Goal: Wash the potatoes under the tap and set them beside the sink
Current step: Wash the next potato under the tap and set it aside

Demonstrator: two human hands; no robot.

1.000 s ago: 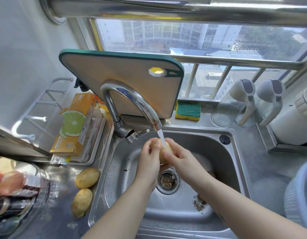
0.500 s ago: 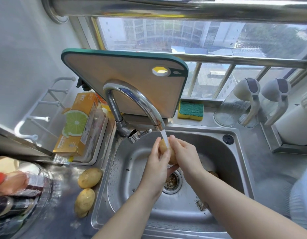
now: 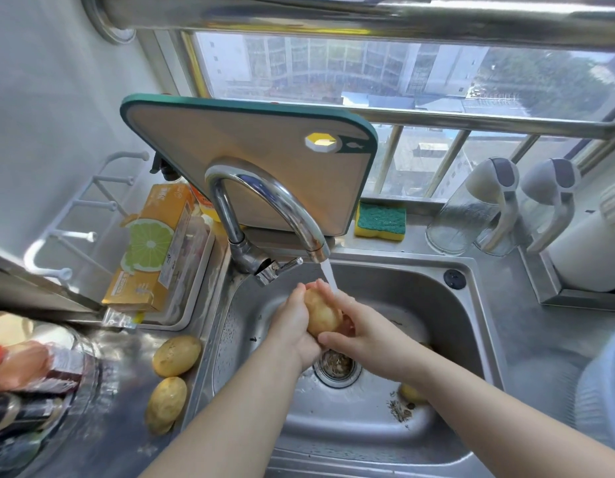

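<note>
At frame centre the left hand [image 3: 292, 326] and right hand [image 3: 364, 336], both curled round a potato [image 3: 321, 313], hold it under the stream from the tap [image 3: 264, 191]; it wants turning so the water reaches every side. Lower left, the wet steel counter [image 3: 133, 367] holds two potatoes [image 3: 176, 355] [image 3: 166, 403] just beside the sink [image 3: 420, 288], and a cutting board [image 3: 251, 160] leans before the window [image 3: 333, 70] above.

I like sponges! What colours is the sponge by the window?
The sponge is green over yellow, head view.
</note>
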